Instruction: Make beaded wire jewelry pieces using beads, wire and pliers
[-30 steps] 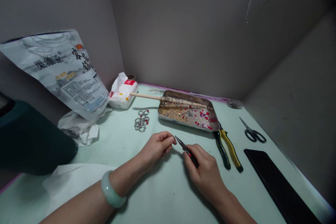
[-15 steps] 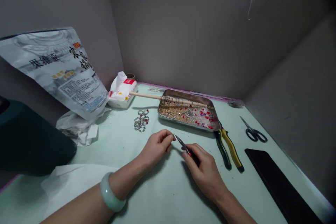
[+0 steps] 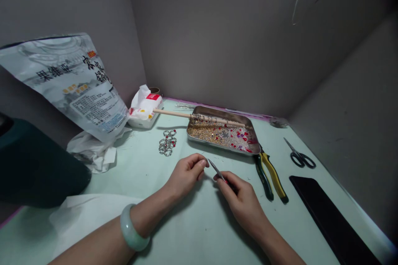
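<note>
My left hand pinches something tiny between thumb and forefinger; it is too small to make out. In my right hand is a pair of needle-nose pliers, their thin jaws reaching to my left fingertips. Beyond my hands a metal tray holds gold, clear, red and purple beads. A wooden stick with wire rings on it lies across the tray. Several finished-looking wire rings with red beads form a small pile left of the tray.
Yellow-and-green pliers, black scissors and a flat black object lie to the right. A tissue pack, a large printed bag, crumpled tissue and a dark green container occupy the left. Walls enclose the table's back.
The pliers have turned slightly in my right hand, and their tips have shifted a little left toward my left fingertips. My left hand stays almost still.
</note>
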Demonstrator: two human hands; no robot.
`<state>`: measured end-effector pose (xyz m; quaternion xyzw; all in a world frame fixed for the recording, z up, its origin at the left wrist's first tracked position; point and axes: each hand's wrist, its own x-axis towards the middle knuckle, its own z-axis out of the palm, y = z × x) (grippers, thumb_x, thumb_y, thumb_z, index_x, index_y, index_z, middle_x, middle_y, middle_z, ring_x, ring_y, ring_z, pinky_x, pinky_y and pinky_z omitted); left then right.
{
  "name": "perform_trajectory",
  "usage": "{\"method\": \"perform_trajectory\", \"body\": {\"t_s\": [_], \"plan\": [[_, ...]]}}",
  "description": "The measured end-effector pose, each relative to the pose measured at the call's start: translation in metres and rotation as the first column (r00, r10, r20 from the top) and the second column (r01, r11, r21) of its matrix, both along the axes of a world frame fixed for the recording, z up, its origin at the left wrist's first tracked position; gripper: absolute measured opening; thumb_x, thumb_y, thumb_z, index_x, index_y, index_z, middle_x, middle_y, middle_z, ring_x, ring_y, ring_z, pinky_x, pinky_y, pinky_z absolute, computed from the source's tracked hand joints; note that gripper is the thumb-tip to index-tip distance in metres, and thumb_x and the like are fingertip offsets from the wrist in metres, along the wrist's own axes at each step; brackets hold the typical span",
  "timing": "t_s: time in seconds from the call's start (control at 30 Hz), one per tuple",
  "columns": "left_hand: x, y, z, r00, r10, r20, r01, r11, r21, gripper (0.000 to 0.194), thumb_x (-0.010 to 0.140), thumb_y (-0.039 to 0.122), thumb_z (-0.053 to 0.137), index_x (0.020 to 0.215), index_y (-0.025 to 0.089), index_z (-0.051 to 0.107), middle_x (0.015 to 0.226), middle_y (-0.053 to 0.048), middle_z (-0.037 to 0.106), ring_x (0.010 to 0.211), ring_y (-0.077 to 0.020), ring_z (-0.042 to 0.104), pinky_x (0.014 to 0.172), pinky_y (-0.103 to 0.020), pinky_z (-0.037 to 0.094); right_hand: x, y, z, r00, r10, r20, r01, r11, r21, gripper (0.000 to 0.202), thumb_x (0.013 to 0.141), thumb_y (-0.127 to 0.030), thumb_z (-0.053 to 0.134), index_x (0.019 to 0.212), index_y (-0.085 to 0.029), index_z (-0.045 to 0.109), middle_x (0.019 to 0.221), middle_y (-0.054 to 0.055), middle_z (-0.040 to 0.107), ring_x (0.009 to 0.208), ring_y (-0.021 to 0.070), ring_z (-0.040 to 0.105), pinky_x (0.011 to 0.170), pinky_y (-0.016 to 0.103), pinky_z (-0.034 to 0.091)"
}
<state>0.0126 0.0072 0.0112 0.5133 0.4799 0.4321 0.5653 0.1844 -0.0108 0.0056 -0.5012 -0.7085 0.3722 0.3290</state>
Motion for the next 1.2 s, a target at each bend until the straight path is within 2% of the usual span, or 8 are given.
{"method": "perform_trajectory", "body": {"t_s": [0.07, 0.13, 0.37, 0.6, 0.8, 1.2], "plan": [[0.000, -0.001, 0.001, 0.998, -0.017, 0.067, 0.019, 0.999, -0.033, 0.024, 0.085, 0.039, 0.051, 0.082, 0.015, 0.057, 0.049, 0.007, 0.040, 0.043, -0.0057, 0.028, 0.044, -0.021, 0.019, 0.000, 0.000, 0.003, 1.000, 0.005, -0.030, -0.008, 0.997, -0.082, 0.028, 0.089, -0.038, 0.046, 0.090, -0.016, 0.063, 0.073, 0.001, 0.060, 0.068, 0.0156, 0.053, 0.062, 0.024, 0.041], [-0.001, -0.001, 0.002, 0.990, -0.040, 0.138, 0.052, 0.995, -0.083, 0.024, 0.085, 0.039, 0.052, 0.082, 0.015, 0.056, 0.049, 0.007, 0.039, 0.042, -0.0051, 0.025, 0.042, -0.021, 0.016, 0.000, 0.000, 0.005, 0.999, -0.001, -0.041, -0.003, 0.995, -0.101, 0.029, 0.088, -0.039, 0.046, 0.089, -0.016, 0.063, 0.072, 0.001, 0.060, 0.068, 0.0155, 0.053, 0.061, 0.024, 0.041], [-0.004, 0.000, 0.002, 0.927, -0.085, 0.366, 0.184, 0.951, -0.246, 0.022, 0.085, 0.036, 0.052, 0.085, 0.014, 0.054, 0.054, 0.006, 0.039, 0.042, -0.0037, 0.019, 0.040, -0.021, 0.007, 0.000, -0.001, 0.002, 1.000, -0.019, -0.011, 0.019, 1.000, -0.008, 0.025, 0.088, -0.036, 0.047, 0.085, -0.016, 0.062, 0.072, 0.002, 0.060, 0.068, 0.0164, 0.053, 0.062, 0.026, 0.041], [-0.005, 0.000, 0.003, 0.921, -0.082, 0.381, 0.196, 0.943, -0.270, 0.015, 0.085, 0.030, 0.052, 0.086, 0.015, 0.053, 0.054, 0.006, 0.039, 0.042, -0.0032, 0.020, 0.040, -0.020, 0.006, 0.000, -0.001, 0.003, 1.000, -0.024, 0.011, 0.024, 1.000, 0.014, 0.025, 0.089, -0.036, 0.046, 0.084, -0.016, 0.062, 0.072, 0.002, 0.060, 0.067, 0.0162, 0.053, 0.062, 0.025, 0.041], [-0.004, 0.000, 0.001, 0.914, -0.072, 0.399, 0.189, 0.947, -0.261, 0.017, 0.086, 0.031, 0.054, 0.082, 0.015, 0.052, 0.053, 0.006, 0.039, 0.041, -0.0028, 0.021, 0.039, -0.019, 0.007, 0.000, -0.001, 0.002, 0.999, -0.033, 0.031, 0.031, 0.999, 0.042, 0.025, 0.089, -0.035, 0.047, 0.084, -0.016, 0.062, 0.071, 0.002, 0.061, 0.067, 0.0164, 0.055, 0.061, 0.025, 0.042], [-0.001, -0.001, 0.003, 0.930, -0.004, 0.367, 0.120, 0.948, -0.295, 0.017, 0.083, 0.031, 0.056, 0.081, 0.015, 0.051, 0.051, 0.007, 0.039, 0.040, -0.0027, 0.023, 0.039, -0.018, 0.009, 0.000, 0.000, -0.006, 0.991, -0.043, 0.126, 0.013, 0.972, 0.233, 0.019, 0.089, -0.028, 0.045, 0.086, -0.018, 0.061, 0.076, 0.004, 0.062, 0.069, 0.0165, 0.057, 0.063, 0.026, 0.043]]}}
